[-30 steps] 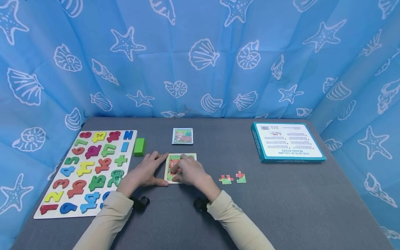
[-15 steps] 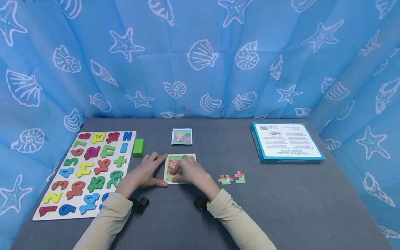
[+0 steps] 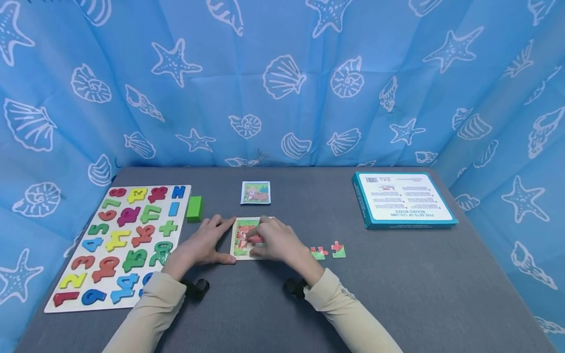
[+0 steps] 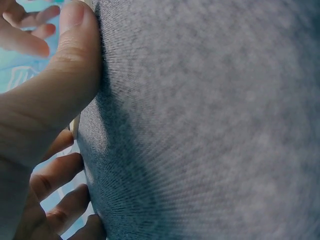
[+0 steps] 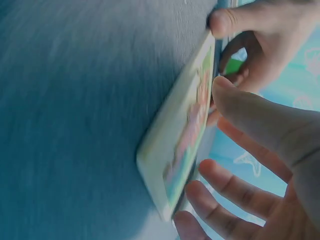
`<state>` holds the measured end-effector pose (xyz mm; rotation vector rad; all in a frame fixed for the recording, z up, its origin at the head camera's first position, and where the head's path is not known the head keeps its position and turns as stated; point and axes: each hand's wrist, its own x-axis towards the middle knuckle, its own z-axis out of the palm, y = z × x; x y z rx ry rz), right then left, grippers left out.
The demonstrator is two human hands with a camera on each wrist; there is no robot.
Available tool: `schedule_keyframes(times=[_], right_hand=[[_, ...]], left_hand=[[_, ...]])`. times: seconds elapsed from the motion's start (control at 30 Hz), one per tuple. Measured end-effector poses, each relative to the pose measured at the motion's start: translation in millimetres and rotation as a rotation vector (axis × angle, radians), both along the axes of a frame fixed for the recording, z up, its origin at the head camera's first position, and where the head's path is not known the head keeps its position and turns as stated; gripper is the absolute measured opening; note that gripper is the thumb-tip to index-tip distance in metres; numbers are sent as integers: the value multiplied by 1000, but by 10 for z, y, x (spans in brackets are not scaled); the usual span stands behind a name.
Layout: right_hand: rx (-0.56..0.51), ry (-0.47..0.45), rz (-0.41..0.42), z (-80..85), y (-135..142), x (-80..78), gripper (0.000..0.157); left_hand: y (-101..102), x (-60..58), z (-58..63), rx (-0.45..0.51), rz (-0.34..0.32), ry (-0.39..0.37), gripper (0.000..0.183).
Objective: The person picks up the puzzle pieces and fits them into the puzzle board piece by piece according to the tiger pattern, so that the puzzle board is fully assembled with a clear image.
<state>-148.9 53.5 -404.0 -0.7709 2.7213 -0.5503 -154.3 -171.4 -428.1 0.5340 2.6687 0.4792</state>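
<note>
A small wooden jigsaw tray [image 3: 253,258] with a tiger picture lies between the hands in the head view. Against its left edge the left hand [image 3: 206,241] rests, index finger at the far corner and thumb at the near corner. The right hand [image 3: 280,239] hovers over the tray's right half and hides part of the picture. Seen from the right wrist, that hand's fingers [image 5: 240,192] are spread apart beside the tray's rim [image 5: 152,160], holding nothing. Two loose jigsaw pieces, one partly covered [image 3: 319,253] by the right forearm and one fully visible [image 3: 338,250], lie to the right.
A white number board [image 3: 177,215] with coloured numerals lies at left, next to a green block [image 3: 194,209]. Behind the tray is a small tiger picture card [image 3: 255,192]. A teal and white box [image 3: 405,200] lies at the back right, before a blue curtain [image 3: 282,113].
The right hand has shifted right and its fingers have lifted off the tiger picture, showing more of it. The left hand stays on the tray's edge. The head view has drifted slightly.
</note>
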Motion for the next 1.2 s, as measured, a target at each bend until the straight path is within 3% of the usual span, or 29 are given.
schedule_keyframes(times=[0.23, 0.73, 1.2], right_hand=[[16, 37, -36, 100, 285, 17, 42], [84, 80, -120, 61, 916, 114, 47], [110, 41, -152, 46, 1196, 239, 44]], left_hand=[[0, 0, -9, -2, 3, 2, 108], [-11, 1, -15, 1, -4, 7, 108], [-5, 12, -7, -2, -4, 6, 108]])
